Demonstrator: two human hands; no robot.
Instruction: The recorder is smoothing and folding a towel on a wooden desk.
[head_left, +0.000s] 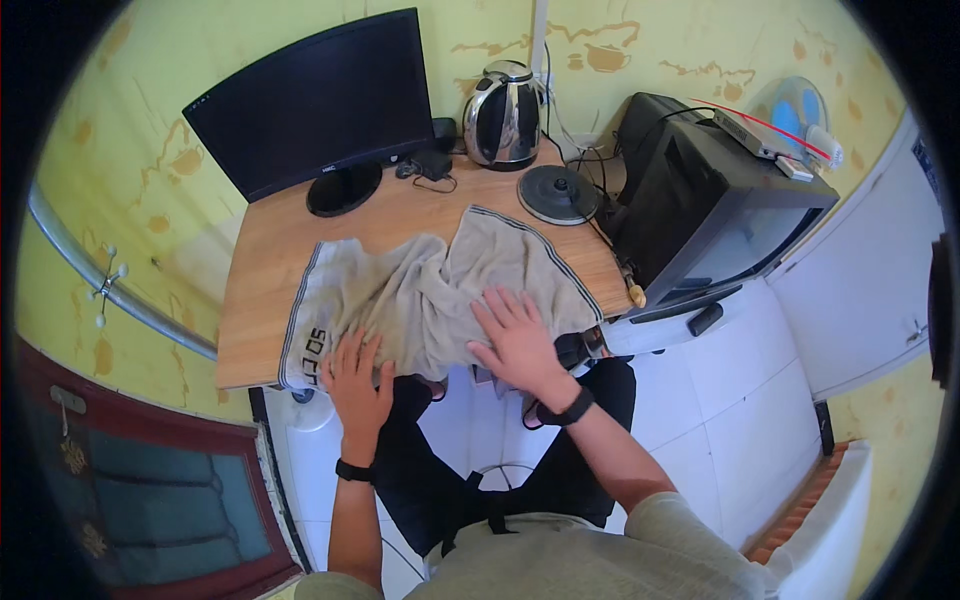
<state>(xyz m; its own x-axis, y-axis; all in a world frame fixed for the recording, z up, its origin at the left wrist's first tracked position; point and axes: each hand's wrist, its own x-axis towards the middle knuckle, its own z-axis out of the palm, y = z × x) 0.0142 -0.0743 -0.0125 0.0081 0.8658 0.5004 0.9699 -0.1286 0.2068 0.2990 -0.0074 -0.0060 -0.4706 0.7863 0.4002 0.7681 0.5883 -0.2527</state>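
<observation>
A rumpled beige towel (420, 300) with dark striped borders lies on the wooden desk (251, 285) and reaches its front edge. My left hand (358, 390) rests on the towel's lower left part, beside dark lettering, with the fingers apart. Farther right, my right hand (521, 345) lies flat on the cloth, fingers spread. Neither hand grips a fold that can be seen. Each wrist wears a black band.
Behind the towel stand a black monitor (315, 105), a steel electric kettle (504, 116), its round base (559, 195) and a power adapter (429, 165). A bulky CRT television (697, 202) carrying a flat box (750, 135) is at the right, with cables nearby.
</observation>
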